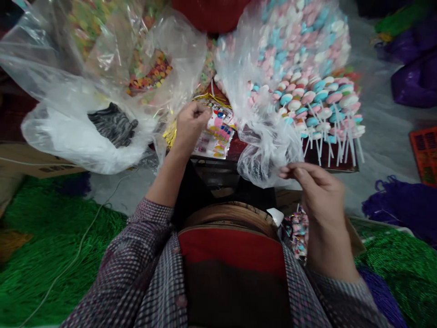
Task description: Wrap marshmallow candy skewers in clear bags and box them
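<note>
My left hand (190,125) is closed in a pinch over printed candy wrappers (218,130) at the table's front edge; whatever its fingertips hold is hidden. My right hand (319,189) hangs lower, thumb and fingers pressed together beside the crumpled end of a clear plastic bag (269,146). Whether it grips the bag or something small, I cannot make out. Just beyond lie many pink, blue and white lollipops (317,98) on white sticks, their sticks pointing toward me. Gold ties (170,134) show to the left of the wrappers.
Clear bags with small colourful candies (150,70) fill the back left. A white bag (82,132) has a dark grey bundle (114,124) on it. Wrapped candies (299,232) sit low beside my right forearm. Green strands (58,246) cover the floor at left; an orange crate (425,152) stands far right.
</note>
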A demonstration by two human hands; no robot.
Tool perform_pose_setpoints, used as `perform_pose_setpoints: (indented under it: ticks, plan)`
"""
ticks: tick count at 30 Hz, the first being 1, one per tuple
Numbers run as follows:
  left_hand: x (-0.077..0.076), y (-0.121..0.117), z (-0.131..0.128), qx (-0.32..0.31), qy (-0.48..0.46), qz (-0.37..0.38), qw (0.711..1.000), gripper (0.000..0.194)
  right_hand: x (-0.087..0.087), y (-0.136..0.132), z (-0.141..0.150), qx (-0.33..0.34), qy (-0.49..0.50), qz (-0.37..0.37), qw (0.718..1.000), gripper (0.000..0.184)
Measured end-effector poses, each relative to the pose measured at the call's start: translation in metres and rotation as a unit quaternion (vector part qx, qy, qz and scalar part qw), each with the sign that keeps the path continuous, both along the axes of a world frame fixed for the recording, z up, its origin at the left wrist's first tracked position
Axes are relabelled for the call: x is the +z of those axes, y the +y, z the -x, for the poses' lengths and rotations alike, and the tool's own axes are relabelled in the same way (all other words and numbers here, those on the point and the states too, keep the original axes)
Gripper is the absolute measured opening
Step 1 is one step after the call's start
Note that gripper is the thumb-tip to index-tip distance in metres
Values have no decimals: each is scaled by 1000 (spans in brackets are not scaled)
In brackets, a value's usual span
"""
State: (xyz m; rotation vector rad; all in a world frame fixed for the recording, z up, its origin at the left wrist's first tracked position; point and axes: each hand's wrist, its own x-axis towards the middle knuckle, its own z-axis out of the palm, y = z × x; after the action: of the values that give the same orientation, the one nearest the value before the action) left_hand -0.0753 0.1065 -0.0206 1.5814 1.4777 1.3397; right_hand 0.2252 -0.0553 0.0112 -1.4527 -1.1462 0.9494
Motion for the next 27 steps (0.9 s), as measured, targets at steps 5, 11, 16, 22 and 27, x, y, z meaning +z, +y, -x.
perform_pose_setpoints:
  ticks: [5,11,16,22,27]
  plan:
    - [20,-57,-42,-42,-89,10,995,23,5,58,77,113,36,-36,992,35]
    - [16,-79,-49,-110,-102,22,989,28,-12,80,99,129,66,-51,988,40]
    - [20,-77,-39,-239,-151,50,958,29,-7,74,85,161,65,-57,983,33]
    - [29,-79,-32,-326,-29,68,942,21,6,65,67,253,-58,-72,963,18]
    - [24,-84,-29,-310,5,60,949,23,10,61,54,223,-95,-54,969,18]
